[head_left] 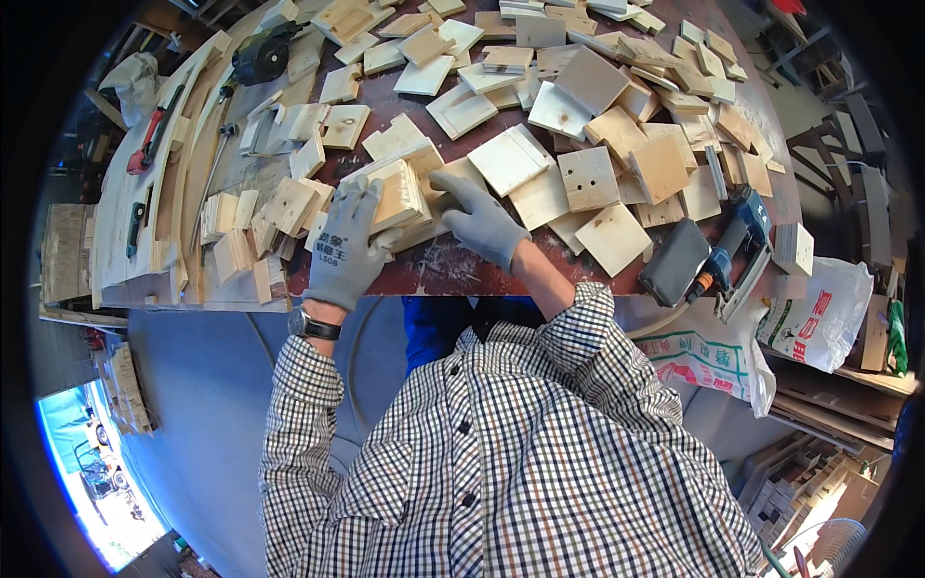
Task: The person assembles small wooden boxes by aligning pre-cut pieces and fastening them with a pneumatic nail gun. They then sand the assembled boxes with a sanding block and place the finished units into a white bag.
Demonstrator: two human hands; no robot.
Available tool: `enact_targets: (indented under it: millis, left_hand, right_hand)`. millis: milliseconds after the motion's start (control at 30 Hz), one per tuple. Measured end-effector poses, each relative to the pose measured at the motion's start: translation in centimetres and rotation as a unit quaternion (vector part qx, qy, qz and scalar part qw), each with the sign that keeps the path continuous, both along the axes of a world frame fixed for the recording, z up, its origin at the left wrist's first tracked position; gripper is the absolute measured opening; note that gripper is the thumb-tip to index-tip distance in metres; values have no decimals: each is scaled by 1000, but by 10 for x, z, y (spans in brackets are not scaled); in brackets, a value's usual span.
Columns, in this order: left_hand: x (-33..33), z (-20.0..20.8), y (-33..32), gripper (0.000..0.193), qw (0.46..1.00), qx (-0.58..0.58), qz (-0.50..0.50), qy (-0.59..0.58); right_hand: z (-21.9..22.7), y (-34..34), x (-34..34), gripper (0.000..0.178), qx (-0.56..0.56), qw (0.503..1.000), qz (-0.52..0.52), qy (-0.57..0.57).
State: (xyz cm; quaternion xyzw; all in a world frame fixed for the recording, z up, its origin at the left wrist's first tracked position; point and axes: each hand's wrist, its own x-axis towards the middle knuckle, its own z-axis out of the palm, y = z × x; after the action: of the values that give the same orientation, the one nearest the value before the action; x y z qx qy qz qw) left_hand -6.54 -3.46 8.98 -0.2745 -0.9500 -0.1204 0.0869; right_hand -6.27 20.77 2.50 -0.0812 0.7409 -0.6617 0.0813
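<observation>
A stack of small flat wooden blocks [403, 200] stands near the table's front edge, between my two grey-gloved hands. My left hand [345, 252] lies along its left side, fingers pointing away from me and thumb at the near side. From the right, my right hand [482, 223] presses its fingers and thumb against the stack's other side. Part of the stack is hidden behind the gloves. More wooden blocks [291, 206] lean together just left of my left hand. A pale square block [508, 160] lies beyond my right hand.
Loose wooden blocks [590, 81] cover much of the dark red table [453, 280]. At the right front lie a black box-shaped object [676, 262] and a blue nail gun [740, 241] with a hose. Long boards [173, 207], a red-handled tool [146, 141] and a black power tool [265, 56] occupy the left.
</observation>
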Motion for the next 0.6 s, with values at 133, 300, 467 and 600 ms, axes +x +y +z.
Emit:
enact_targets:
  millis: [133,300,467,600]
  left_hand:
    - [2,0,1,77,1000,-1,5,-11]
    - [3,-5,-3,77,999,2,21,-24]
    - [4,-1,4,89,998,33,46,-35]
    - [22,1,2,99,994,88,66,1]
  right_hand:
    - [40,-15,15,62,65,986,-151,38]
    - [76,-36,7,80,152,985,-51,-59]
    - [48,-53,-6,88,60,985,-129,-99]
    - [56,-41,2,86,-50,972,-144,-178]
